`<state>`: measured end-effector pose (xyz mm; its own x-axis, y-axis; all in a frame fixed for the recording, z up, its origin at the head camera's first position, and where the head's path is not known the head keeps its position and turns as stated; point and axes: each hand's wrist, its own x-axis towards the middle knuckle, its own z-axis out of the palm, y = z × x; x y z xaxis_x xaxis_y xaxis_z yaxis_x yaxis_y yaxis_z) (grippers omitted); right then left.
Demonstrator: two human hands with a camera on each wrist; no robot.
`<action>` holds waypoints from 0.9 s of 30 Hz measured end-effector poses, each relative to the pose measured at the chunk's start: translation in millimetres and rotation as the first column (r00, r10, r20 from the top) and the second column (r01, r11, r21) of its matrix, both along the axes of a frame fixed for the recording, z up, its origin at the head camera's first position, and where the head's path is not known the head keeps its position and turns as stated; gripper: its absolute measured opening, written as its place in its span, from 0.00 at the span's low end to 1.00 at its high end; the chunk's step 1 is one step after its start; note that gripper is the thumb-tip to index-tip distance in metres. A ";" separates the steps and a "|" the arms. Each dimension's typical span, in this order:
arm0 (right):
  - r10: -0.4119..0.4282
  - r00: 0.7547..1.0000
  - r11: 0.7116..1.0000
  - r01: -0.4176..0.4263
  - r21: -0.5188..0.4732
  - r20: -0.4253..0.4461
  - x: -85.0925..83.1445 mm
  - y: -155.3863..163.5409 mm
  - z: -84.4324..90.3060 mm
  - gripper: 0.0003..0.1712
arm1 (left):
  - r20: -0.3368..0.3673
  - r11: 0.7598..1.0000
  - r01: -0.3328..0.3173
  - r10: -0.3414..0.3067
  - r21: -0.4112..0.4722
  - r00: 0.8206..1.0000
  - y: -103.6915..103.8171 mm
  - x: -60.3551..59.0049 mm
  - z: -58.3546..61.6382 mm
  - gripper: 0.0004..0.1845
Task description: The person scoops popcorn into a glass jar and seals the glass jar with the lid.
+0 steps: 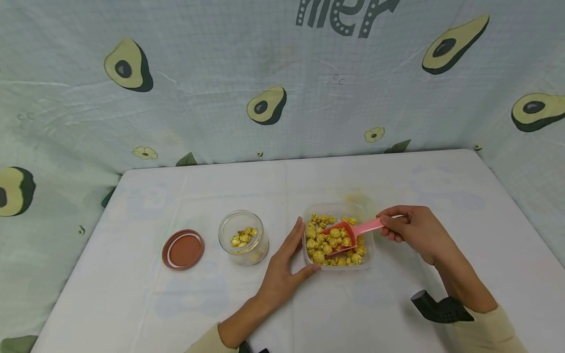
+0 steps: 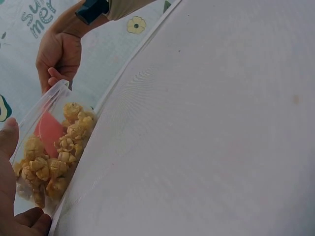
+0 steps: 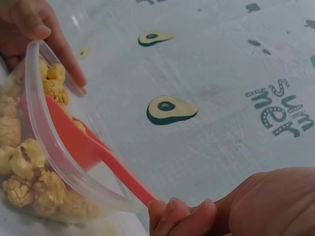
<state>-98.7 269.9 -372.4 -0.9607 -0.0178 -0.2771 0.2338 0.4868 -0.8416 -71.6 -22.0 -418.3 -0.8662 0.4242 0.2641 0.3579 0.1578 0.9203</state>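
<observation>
Popcorn point(image 1: 328, 242), knobbly and yellow, half fills the clear plastic tub point(image 1: 370, 252) and hides the tip of the pink plastic scoop point(image 1: 348, 232). The right hand point(image 1: 412, 230) pinches the scoop's handle; the left hand point(image 1: 287, 267), fingers straight, braces the tub's left wall. Left of the tub stand a round glass jar point(image 1: 243, 238) with a few kernels and its brown lid point(image 1: 183, 249).

At the lower left we see our left hand point(image 2: 11, 187), its thumb and a fingertip against the near wall of the clear tub point(image 2: 34, 110), which sits on the white table point(image 2: 206, 137). The tub holds yellow popcorn point(image 2: 49, 162), and the red scoop point(image 2: 49, 132) lies among it, partly covered by kernels. Beyond the tub's far corner our right hand point(image 2: 58, 56) is curled, and past the table edge hangs the avocado-print cloth point(image 2: 118, 39).
</observation>
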 end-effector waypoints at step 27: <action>0.101 0.995 0.995 -0.101 -0.022 -0.004 0.4 -6.6 -4.4 0.19 | -0.020 1.000 -0.014 0.014 -0.028 1.000 -0.4 -2.9 -12.3 0.44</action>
<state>-98.4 263.3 -376.8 -0.9545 -0.1204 -0.2727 0.1819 0.4893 -0.8529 -74.4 -22.4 -430.6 -0.8666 0.4197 0.2697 0.3740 0.1886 0.9081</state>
